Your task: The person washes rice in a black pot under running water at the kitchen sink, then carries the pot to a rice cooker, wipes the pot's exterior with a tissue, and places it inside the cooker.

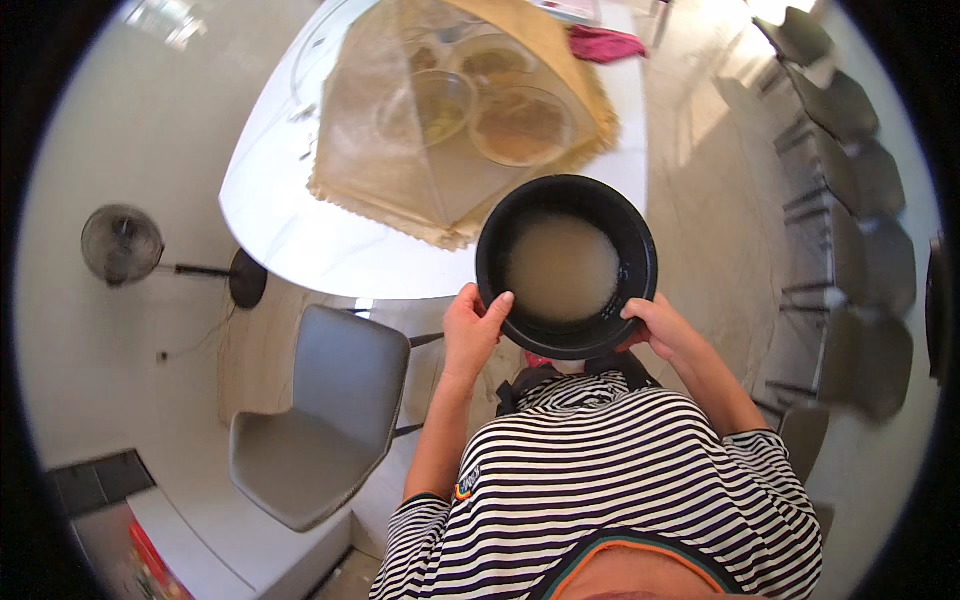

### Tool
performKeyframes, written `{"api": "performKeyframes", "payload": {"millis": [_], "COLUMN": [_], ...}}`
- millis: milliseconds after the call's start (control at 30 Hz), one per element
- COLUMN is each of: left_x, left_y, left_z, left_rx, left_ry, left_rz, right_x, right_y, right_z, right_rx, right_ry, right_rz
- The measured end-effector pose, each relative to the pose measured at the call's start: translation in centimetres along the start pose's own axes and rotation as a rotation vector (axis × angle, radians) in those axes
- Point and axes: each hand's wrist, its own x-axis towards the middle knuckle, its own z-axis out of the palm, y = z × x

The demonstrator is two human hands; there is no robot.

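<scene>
A round black inner cooking pot [566,341] is held in front of my body, near the edge of a white marbled table [360,274]. Cloudy liquid [562,266] covers its bottom; whether grains lie beneath cannot be told. My left hand [478,326] grips the pot's near left rim, thumb on top. On the near right rim is my right hand [654,326], its thumb over the edge. Just beyond the pot, a tan mesh food cover [375,172] with a ruffled hem stands on the table over several dishes of food.
A grey chair [345,367] stands at my left, with a pedestal fan [122,244] farther off. Several dark chairs [844,255] line the right side. A magenta cloth [606,45] lies on the table's far right edge. A white counter [202,544] is at lower left.
</scene>
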Motion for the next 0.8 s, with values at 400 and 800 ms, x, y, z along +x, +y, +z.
{"api": "performKeyframes", "payload": {"millis": [400, 800], "left_x": [2.5, -5.2], "left_y": [-0.1, 0.3], "left_z": [3.3, 9.3], "left_rx": [-0.024, 0.013], "left_ry": [0.536, 0.915], "left_rz": [-0.158, -0.085], "right_x": [10.6, 8.6], "right_y": [-9.1, -10.6], "right_z": [-0.2, -1.0], "right_rx": [-0.308, -0.495], "right_ry": [-0.311, -0.547], "right_rz": [0.182, 0.246]}}
